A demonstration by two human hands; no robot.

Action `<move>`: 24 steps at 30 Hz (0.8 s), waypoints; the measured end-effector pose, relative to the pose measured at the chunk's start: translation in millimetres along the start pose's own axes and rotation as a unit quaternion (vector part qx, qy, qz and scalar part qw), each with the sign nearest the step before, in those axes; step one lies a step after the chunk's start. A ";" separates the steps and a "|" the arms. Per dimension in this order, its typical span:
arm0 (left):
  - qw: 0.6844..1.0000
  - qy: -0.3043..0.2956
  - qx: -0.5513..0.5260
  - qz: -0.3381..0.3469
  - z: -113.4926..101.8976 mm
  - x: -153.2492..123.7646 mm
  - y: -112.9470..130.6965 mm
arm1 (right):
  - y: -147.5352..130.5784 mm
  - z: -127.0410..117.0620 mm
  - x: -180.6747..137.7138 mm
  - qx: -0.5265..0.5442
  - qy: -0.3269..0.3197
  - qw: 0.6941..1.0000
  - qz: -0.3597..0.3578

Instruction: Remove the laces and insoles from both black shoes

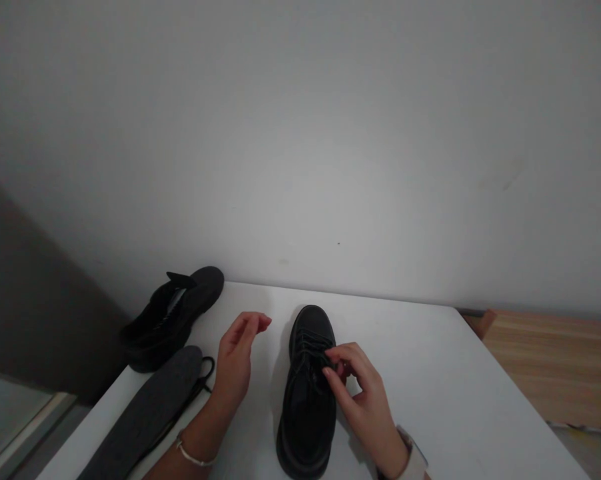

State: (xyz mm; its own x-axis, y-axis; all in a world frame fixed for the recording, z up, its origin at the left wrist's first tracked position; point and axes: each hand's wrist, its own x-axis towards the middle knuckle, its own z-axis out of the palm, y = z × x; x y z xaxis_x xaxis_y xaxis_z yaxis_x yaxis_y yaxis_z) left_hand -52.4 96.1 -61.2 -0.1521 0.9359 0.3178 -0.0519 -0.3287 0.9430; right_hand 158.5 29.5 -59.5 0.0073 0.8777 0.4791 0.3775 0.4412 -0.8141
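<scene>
A black lace-up shoe (pixel 308 427) stands on the white table, toe pointing away from me. My right hand (pixel 363 393) is at the right side of its lacing, thumb and fingers closed on the black shoelace (pixel 310 343); the exact grip is partly hidden. Left of the shoe, apart from it, my left hand (pixel 235 357) is raised with thumb and fingertips pressed together. Whether anything thin is between those fingers cannot be made out. A dark grey insole (pixel 150 407) lies by my left forearm, with a loose black lace (pixel 208 370) beside it.
Another black shoe (pixel 175 317), its tongue sticking up, lies at the table's back left corner. The white table (pixel 415 373) meets a pale wall (pixel 330 167) behind. A wooden surface (pixel 545 360) is past the right edge.
</scene>
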 end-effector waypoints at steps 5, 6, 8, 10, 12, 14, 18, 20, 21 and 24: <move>0.988 -0.143 0.056 0.024 6.5 -5.0 15.0 | 0.1 -0.9 0.7 0.008 -0.006 1.000 -0.008; 0.981 -0.177 0.074 0.040 8.2 -6.7 17.2 | -0.5 -1.1 0.9 0.011 -0.008 1.000 -0.012; 0.965 -0.228 0.107 0.072 10.7 -9.2 19.3 | -1.6 -1.3 1.3 0.014 -0.008 1.000 -0.017; 0.958 -0.243 0.121 0.089 11.2 -10.2 19.1 | -2.6 -1.2 1.7 0.019 -0.005 1.000 -0.013; 0.958 -0.241 0.120 0.095 10.3 -9.9 18.0 | -3.6 -0.8 2.2 0.024 -0.004 1.000 -0.004; 0.958 -0.241 0.119 0.097 9.1 -9.5 17.8 | -4.5 -0.5 2.6 0.026 -0.003 1.000 0.002; 0.955 -0.248 0.137 0.089 9.6 -11.0 20.5 | -4.3 -0.2 1.6 0.027 -0.001 0.999 0.017; 0.954 -0.248 0.145 0.088 10.6 -12.5 21.4 | -2.4 0.1 0.2 0.029 -0.001 0.999 0.027; 0.954 -0.247 0.147 0.089 11.1 -13.2 21.3 | -1.0 0.3 -0.7 0.032 0.000 0.999 0.032; 0.955 -0.241 0.151 0.082 11.7 -14.3 19.3 | 2.9 1.6 -3.0 0.052 0.003 0.997 0.052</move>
State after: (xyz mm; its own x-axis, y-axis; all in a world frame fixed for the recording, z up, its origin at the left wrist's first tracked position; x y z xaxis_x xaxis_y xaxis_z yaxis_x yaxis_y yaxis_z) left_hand -39.7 77.8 -46.3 0.3423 0.8481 0.4043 0.2312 -0.4931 0.8387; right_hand 158.2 28.4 -63.8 0.0473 0.9187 0.3922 0.2757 0.3654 -0.8891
